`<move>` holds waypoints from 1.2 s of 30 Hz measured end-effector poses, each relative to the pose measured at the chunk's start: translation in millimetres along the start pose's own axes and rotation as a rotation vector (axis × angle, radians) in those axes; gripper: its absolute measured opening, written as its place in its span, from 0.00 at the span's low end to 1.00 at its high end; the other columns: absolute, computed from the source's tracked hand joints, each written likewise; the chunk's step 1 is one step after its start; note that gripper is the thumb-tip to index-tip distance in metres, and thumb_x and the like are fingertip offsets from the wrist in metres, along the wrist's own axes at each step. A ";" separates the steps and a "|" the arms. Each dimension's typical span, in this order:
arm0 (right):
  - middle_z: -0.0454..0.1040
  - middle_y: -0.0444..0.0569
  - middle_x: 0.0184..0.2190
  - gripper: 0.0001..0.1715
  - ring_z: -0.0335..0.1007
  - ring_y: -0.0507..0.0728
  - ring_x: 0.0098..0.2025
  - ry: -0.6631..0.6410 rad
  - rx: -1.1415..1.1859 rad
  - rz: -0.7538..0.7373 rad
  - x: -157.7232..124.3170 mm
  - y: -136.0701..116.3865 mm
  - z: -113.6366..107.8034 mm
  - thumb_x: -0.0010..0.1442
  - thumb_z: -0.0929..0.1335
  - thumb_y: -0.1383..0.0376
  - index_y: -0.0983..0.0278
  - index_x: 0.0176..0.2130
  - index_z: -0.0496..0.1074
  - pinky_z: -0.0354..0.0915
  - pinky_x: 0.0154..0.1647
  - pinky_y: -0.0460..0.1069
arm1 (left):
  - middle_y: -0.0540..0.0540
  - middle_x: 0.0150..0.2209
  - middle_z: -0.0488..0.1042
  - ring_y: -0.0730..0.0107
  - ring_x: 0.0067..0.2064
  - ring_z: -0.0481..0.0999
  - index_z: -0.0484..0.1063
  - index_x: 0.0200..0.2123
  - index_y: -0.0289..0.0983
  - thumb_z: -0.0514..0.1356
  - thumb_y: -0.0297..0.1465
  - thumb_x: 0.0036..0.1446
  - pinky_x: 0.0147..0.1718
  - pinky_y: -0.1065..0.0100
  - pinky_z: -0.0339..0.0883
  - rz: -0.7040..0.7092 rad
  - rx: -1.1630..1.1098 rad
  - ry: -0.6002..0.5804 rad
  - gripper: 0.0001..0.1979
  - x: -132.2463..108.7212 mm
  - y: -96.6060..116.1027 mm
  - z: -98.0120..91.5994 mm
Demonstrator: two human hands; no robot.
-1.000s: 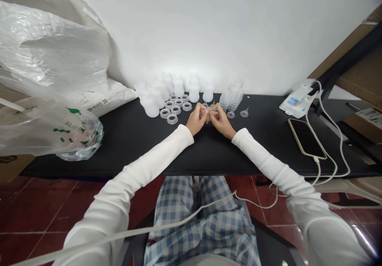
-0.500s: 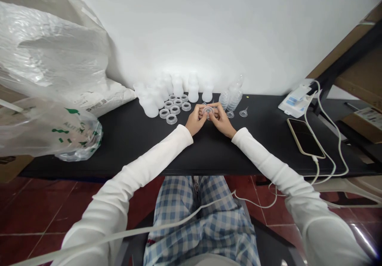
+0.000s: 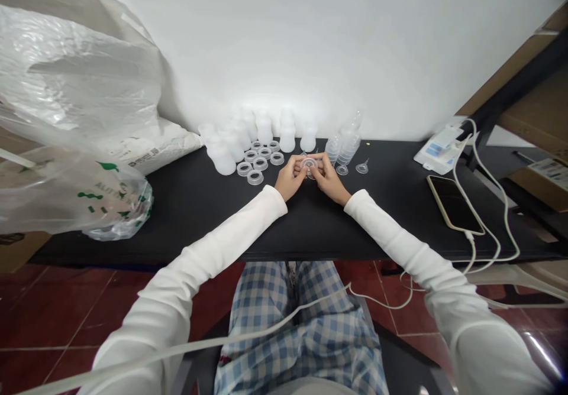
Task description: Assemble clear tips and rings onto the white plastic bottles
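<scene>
My left hand (image 3: 290,179) and my right hand (image 3: 328,179) meet over the middle of the black table (image 3: 199,206). Together they pinch a small clear plastic ring with a teat (image 3: 309,164) between their fingertips. Just left of the hands lie several translucent rings (image 3: 258,161). Behind them stand several white plastic bottles (image 3: 266,129). To the right of the hands are a stack of clear caps (image 3: 346,143) and two loose clear teats (image 3: 362,167).
A large plastic bag (image 3: 75,117) fills the table's left end. A phone (image 3: 452,203) on a white cable (image 3: 488,217) lies at the right, near a white packet (image 3: 437,149). Cardboard boxes (image 3: 532,99) sit on a shelf at far right.
The small clear piece has turned in my fingertips, its round face now showing more. Both hands stay in the same place.
</scene>
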State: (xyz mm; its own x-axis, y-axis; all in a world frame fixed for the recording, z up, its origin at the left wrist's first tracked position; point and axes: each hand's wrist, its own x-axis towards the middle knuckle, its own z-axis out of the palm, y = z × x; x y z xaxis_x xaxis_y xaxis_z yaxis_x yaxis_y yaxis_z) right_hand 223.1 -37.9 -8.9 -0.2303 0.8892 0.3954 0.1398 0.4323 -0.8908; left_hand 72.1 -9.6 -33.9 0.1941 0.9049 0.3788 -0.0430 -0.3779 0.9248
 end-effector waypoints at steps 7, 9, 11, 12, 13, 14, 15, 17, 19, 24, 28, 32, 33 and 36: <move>0.74 0.52 0.46 0.28 0.74 0.58 0.46 0.007 -0.109 -0.073 -2.3 -2.4 -1.9 0.64 0.66 0.42 0.59 0.50 0.62 0.72 0.42 0.52 | 0.46 0.39 0.77 0.72 0.39 0.79 0.67 0.42 0.38 0.69 0.39 0.55 0.39 0.69 0.74 0.039 -0.042 0.004 0.18 -0.3 4.8 0.1; 0.74 0.52 0.46 0.27 0.74 0.59 0.46 0.031 -0.111 -0.074 -2.2 -1.8 -1.5 0.64 0.66 0.42 0.59 0.49 0.63 0.72 0.44 0.53 | 0.46 0.38 0.77 0.72 0.37 0.79 0.66 0.41 0.39 0.69 0.40 0.56 0.39 0.69 0.74 0.041 -0.037 -0.010 0.18 -0.3 6.0 0.3; 0.74 0.51 0.45 0.26 0.74 0.59 0.45 0.051 -0.117 -0.071 -2.0 -1.1 -0.4 0.64 0.66 0.42 0.59 0.48 0.63 0.72 0.45 0.54 | 0.46 0.38 0.77 0.73 0.37 0.79 0.66 0.40 0.38 0.69 0.40 0.56 0.39 0.69 0.74 0.044 -0.015 -0.012 0.17 -0.4 7.3 0.4; 0.74 0.51 0.45 0.26 0.74 0.58 0.45 0.060 -0.118 -0.070 -1.9 -0.9 0.4 0.64 0.66 0.43 0.59 0.48 0.63 0.72 0.45 0.54 | 0.46 0.38 0.77 0.73 0.36 0.79 0.67 0.40 0.38 0.69 0.39 0.56 0.39 0.69 0.74 0.045 0.002 -0.004 0.17 -0.4 7.9 0.5; 0.74 0.50 0.44 0.25 0.74 0.58 0.44 0.070 -0.115 -0.068 -1.9 -0.8 1.3 0.64 0.66 0.43 0.59 0.48 0.63 0.72 0.45 0.53 | 0.47 0.37 0.77 0.73 0.36 0.78 0.67 0.40 0.38 0.69 0.38 0.55 0.38 0.69 0.73 0.044 0.018 0.010 0.16 -0.5 8.6 0.7; 0.74 0.50 0.44 0.25 0.74 0.58 0.43 0.078 -0.112 -0.066 -1.9 -0.9 2.2 0.64 0.66 0.44 0.59 0.48 0.63 0.71 0.44 0.53 | 0.47 0.36 0.77 0.73 0.36 0.78 0.67 0.39 0.38 0.69 0.37 0.55 0.38 0.70 0.73 0.040 0.032 0.024 0.16 -0.6 9.2 1.0; 0.74 0.49 0.43 0.24 0.73 0.57 0.42 0.085 -0.108 -0.062 -2.1 -1.2 3.2 0.64 0.66 0.44 0.59 0.48 0.63 0.71 0.43 0.53 | 0.48 0.35 0.77 0.73 0.35 0.78 0.67 0.39 0.38 0.69 0.37 0.55 0.37 0.70 0.73 0.032 0.038 0.038 0.15 -0.6 9.8 1.3; 0.74 0.49 0.42 0.23 0.73 0.57 0.40 0.090 -0.099 -0.049 -2.3 -1.7 4.9 0.64 0.66 0.45 0.59 0.48 0.63 0.71 0.41 0.52 | 0.49 0.34 0.76 0.74 0.33 0.76 0.67 0.38 0.39 0.69 0.36 0.56 0.33 0.71 0.72 0.010 0.028 0.052 0.14 -0.6 11.2 2.0; 0.74 0.48 0.40 0.23 0.72 0.56 0.39 0.091 -0.084 -0.038 -2.5 -1.8 6.0 0.65 0.66 0.46 0.59 0.48 0.63 0.71 0.40 0.51 | 0.50 0.32 0.75 0.75 0.30 0.75 0.67 0.38 0.39 0.68 0.36 0.56 0.29 0.72 0.71 -0.013 -0.003 0.046 0.14 -0.4 12.7 2.5; 0.73 0.47 0.40 0.22 0.71 0.54 0.39 0.109 -0.040 -0.021 -1.8 1.4 5.9 0.65 0.66 0.46 0.59 0.48 0.64 0.70 0.41 0.50 | 0.50 0.32 0.74 0.75 0.30 0.75 0.66 0.38 0.38 0.69 0.38 0.55 0.29 0.72 0.72 -0.031 -0.073 0.011 0.17 -0.1 15.6 3.4; 0.71 0.45 0.39 0.22 0.68 0.53 0.36 0.114 -0.019 0.025 -2.0 3.8 4.1 0.65 0.66 0.45 0.57 0.48 0.65 0.70 0.36 0.49 | 0.50 0.33 0.74 0.75 0.32 0.76 0.65 0.38 0.38 0.69 0.41 0.56 0.31 0.72 0.73 -0.041 -0.115 -0.001 0.18 -1.3 14.9 5.0; 0.69 0.45 0.37 0.24 0.67 0.54 0.35 0.096 -0.021 0.037 -3.3 1.4 1.3 0.65 0.65 0.42 0.56 0.47 0.65 0.68 0.32 0.49 | 0.49 0.35 0.76 0.75 0.33 0.77 0.65 0.39 0.39 0.66 0.44 0.59 0.34 0.70 0.75 -0.032 -0.101 -0.037 0.17 -3.4 13.9 5.2; 0.69 0.45 0.37 0.24 0.67 0.54 0.36 0.087 -0.027 0.029 -3.7 0.3 0.7 0.65 0.65 0.41 0.56 0.48 0.65 0.68 0.32 0.49 | 0.49 0.35 0.77 0.75 0.32 0.77 0.65 0.39 0.38 0.65 0.44 0.60 0.35 0.70 0.75 -0.023 -0.092 -0.040 0.17 -3.8 14.0 4.8; 0.68 0.45 0.35 0.27 0.68 0.55 0.36 0.052 -0.036 0.018 -4.7 -2.8 -0.1 0.65 0.64 0.40 0.56 0.50 0.66 0.67 0.30 0.49 | 0.50 0.33 0.77 0.76 0.30 0.77 0.65 0.39 0.38 0.64 0.45 0.60 0.33 0.71 0.74 0.009 -0.064 -0.029 0.17 -4.0 15.7 3.1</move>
State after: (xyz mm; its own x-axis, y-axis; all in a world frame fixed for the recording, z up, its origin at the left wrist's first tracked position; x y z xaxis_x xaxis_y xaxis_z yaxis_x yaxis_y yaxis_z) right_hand 223.9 -43.2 -8.2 -0.1771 0.9029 0.3917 0.1779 0.4208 -0.8895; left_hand 73.7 -19.8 -20.9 0.2216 0.8952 0.3866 -0.1073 -0.3717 0.9221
